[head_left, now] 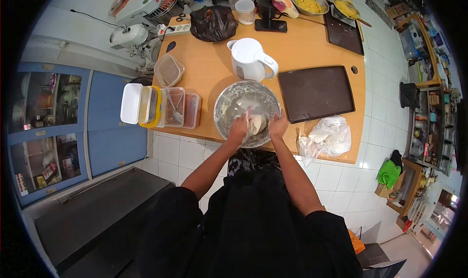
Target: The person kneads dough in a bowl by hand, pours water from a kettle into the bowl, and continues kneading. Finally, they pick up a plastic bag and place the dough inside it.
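A metal mixing bowl [224, 123], its inside smeared with flour and dough, stands at the front edge of the table. Inside it lies a pale lump of dough [257, 123]. My left hand [239, 129] reaches over the near left rim, its whitened fingers closed against the dough's left side. My right hand [279, 125] grips the bowl's right rim; part of its fingers is hidden. Just behind the bowl stands a white electric kettle [248, 58], handle to the right.
Right of the bowl is a dark baking tray [318, 93], with a white plastic bag [331, 135] before it. Plastic containers [174, 107] line the left side. Farther back are a black plastic bag [213, 23], a power strip [175, 29] and a pan of yellow food [310, 6].
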{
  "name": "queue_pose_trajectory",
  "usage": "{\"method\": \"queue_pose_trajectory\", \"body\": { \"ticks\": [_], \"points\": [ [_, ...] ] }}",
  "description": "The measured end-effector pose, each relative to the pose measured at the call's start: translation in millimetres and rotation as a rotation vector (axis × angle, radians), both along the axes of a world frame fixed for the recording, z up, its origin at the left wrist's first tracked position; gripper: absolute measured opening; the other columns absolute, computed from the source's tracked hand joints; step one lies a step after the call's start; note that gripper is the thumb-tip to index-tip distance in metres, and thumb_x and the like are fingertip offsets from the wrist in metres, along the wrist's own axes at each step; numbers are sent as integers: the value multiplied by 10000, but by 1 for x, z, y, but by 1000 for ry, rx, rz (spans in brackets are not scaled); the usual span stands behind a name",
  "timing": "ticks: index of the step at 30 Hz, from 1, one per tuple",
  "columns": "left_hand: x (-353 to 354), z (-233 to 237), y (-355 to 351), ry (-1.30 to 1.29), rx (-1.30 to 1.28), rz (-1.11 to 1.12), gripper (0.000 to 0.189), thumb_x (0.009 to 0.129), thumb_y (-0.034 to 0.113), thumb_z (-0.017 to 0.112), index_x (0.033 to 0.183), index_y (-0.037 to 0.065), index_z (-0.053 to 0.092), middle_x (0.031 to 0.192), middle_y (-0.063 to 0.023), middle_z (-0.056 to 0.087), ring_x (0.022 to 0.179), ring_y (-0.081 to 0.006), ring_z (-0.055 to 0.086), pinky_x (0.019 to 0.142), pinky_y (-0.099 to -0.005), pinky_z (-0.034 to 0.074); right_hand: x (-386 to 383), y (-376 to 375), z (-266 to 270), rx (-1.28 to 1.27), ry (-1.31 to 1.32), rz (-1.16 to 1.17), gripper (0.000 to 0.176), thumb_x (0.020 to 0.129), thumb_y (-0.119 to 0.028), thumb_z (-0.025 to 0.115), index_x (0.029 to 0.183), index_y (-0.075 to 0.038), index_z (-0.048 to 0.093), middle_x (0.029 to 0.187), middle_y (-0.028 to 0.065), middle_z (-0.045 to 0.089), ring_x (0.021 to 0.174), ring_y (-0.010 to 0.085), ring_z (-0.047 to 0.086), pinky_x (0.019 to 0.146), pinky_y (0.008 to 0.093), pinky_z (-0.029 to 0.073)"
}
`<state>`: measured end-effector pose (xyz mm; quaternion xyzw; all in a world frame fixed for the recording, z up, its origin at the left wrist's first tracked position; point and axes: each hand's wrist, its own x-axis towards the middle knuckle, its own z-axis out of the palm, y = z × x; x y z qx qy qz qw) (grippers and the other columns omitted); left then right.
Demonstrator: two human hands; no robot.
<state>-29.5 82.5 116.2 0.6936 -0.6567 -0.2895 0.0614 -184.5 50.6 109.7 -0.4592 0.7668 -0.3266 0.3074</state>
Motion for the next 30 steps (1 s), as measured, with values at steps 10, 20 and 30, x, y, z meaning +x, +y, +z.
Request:
{"method": "queue_pose_trajectory", "body": {
  "ticks": [10,20,30],
  "points": [
    [26,-84,-41,172,-287,-400,315,892,238,499,1173,123,580,1149,-142,593,1024,-326,588,849,-446,478,0,1,-1,-25,3,2,186,867,-95,559,1030,-19,609,849,269,644,830,456,614,716,491,466],
    [-33,-52,-1,-374,-275,-118,318,853,237,505,1110,80,605,1058,-102,619,977,-272,584,864,-442,409,3,5,2,9,-23,17,178,863,-80,557,1010,7,607,818,283,625,814,475,598,679,483,456],
    [-16,-65,-49,-302,-301,-153,334,900,284,458,1132,86,595,1072,-99,605,988,-284,569,886,-475,385,-1,4,0,16,18,69,156,864,-93,560,978,9,593,777,295,616,754,477,602,642,501,454]
  ]
}}
